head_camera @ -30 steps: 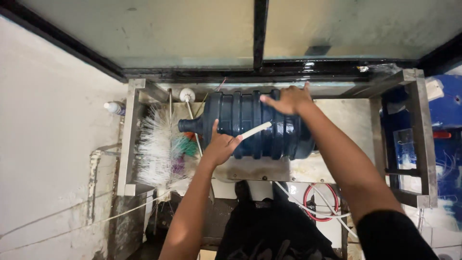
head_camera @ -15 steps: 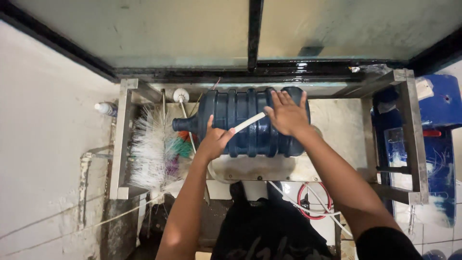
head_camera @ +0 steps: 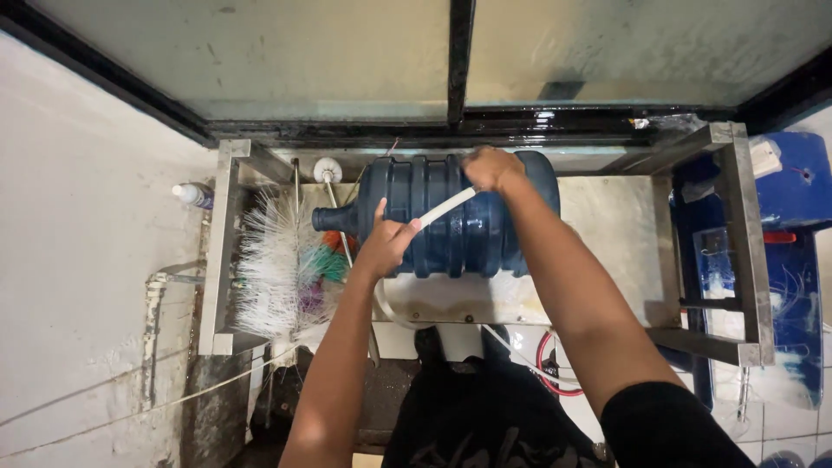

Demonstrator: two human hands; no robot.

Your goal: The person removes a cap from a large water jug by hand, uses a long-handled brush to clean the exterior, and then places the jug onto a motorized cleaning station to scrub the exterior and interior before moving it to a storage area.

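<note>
1 dark blue water jug (head_camera: pixel 451 227) lies on its side across the middle of a steel-framed wash stand (head_camera: pixel 224 251), its narrow neck pointing toward the stand's left edge; 1 white hose (head_camera: pixel 444 208) runs over the jug's upper face and loops down past the stand's front edge. The left hand (head_camera: pixel 386 245) is closed around the hose near its open end, thumb up, resting against the jug's shoulder by the neck; the right hand (head_camera: pixel 490 167) lies curled on the jug's far side near the back edge, touching the hose, though whether its fingers truly clasp anything I cannot tell. At the left end of the stand stands 1 big white bristle brush (head_camera: pixel 270 264), with 1 smaller green and purple brush (head_camera: pixel 322 269) just beside it, near the jug's neck; 1 small white bottle (head_camera: pixel 192 194) sits outside the back left corner. 1 blue machine (head_camera: pixel 802 260) stands past the right edge. The stand's pale top is wet and stained; behind it is a dark-framed glass pane (head_camera: pixel 347 52); left is a rough white wall (head_camera: pixel 78 260).
</note>
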